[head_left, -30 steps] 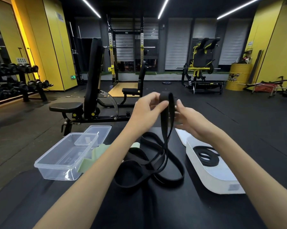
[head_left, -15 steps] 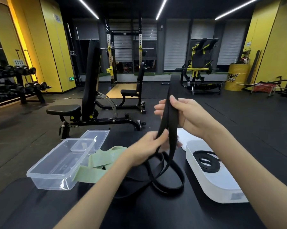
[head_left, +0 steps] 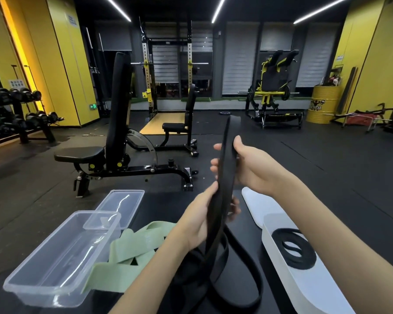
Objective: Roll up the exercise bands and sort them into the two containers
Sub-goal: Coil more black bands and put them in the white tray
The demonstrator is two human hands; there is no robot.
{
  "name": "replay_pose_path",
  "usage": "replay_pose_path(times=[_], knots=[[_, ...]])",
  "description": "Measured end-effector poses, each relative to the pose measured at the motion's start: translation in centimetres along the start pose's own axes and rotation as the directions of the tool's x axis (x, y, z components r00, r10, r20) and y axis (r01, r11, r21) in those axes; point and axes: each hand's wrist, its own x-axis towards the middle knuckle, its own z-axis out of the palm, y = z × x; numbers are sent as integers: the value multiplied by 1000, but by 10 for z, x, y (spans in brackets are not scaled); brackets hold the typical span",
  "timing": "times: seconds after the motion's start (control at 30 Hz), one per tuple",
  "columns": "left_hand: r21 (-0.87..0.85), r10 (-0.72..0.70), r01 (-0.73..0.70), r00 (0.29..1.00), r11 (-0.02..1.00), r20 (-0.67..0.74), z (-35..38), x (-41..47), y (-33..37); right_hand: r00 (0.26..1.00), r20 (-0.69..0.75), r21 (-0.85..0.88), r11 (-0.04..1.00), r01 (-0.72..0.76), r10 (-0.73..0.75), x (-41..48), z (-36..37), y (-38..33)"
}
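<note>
Right hand grip: the right hand (head_left: 250, 168) is raised above the table, clamped round the black band (head_left: 225, 175); the thumb lies on the near face and the fingertips (head_left: 216, 147) show past its left edge.
Left hand grip: the left hand (head_left: 197, 220), just below the right, pinches the same strap, with the thumb along its left edge and the fingers curled behind it. It is slightly blurred.
Band in hand: a flat, wide strap, doubled over. It runs nearly upright between the two hands, and its folded top stands above the right thumb.
Band's slack: below the left hand it drops to the table (head_left: 166, 209) and lies there in loose, overlapping loops in front of the person.
Green band: a pale green band (head_left: 132, 248) lies crumpled and unrolled on the table, touching the right side of the clear container and partly under the left forearm.
Clear container: a transparent tub (head_left: 43, 295) stands at the left with nothing visible inside. Its clear lid (head_left: 123, 205) lies flat behind it.
White container: a white tub (head_left: 315, 288) stands at the right under the right forearm and holds one coiled black band (head_left: 293, 250).
White lid: a white lid (head_left: 256, 205) lies flat just behind that tub.
Beyond the table: a black adjustable bench (head_left: 114, 159), a squat rack (head_left: 168, 64), a dumbbell rack (head_left: 16, 109) at far left and a yellow drum (head_left: 324, 103) at far right.
</note>
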Motion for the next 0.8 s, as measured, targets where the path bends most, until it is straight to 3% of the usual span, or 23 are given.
replay_pose_path(times=[0.07, 0.13, 0.23, 0.4, 0.57, 0.63, 0.7, 0.77, 0.8], knots=[[82, 63, -59, 997, 995, -47, -10, 11, 6, 992, -105, -275, 960, 45, -77, 10, -6, -2], [145, 84, -75, 995, 987, -58, -16, 20, 10, 973, -184, -414, 909, 50, -138, 23, -13, -3], [177, 56, -48, 998, 983, -38, -15, 29, 11, 948, -250, -404, 911, 84, -198, 39, -20, -5], [84, 18, -17, 1000, 996, -13, -12, 46, 3, 919, -282, -348, 922, 170, -276, 61, -22, -1], [190, 158, -127, 975, 973, -157, -14, 65, -1, 868, -322, -562, 814, 147, -379, 90, -30, 23], [226, 190, -140, 957, 964, -219, -17, 75, 1, 891, -352, -603, 798, 18, -286, 99, -38, 43], [276, 204, -130, 945, 952, -257, -22, 85, 5, 914, -396, -577, 799, -169, -93, 102, -44, 57], [321, 192, -99, 943, 942, -273, -28, 96, 8, 905, -408, -475, 819, -321, 118, 101, -48, 60], [344, 177, -74, 945, 936, -276, -31, 101, 8, 911, -348, -397, 846, -356, 220, 99, -48, 58]])
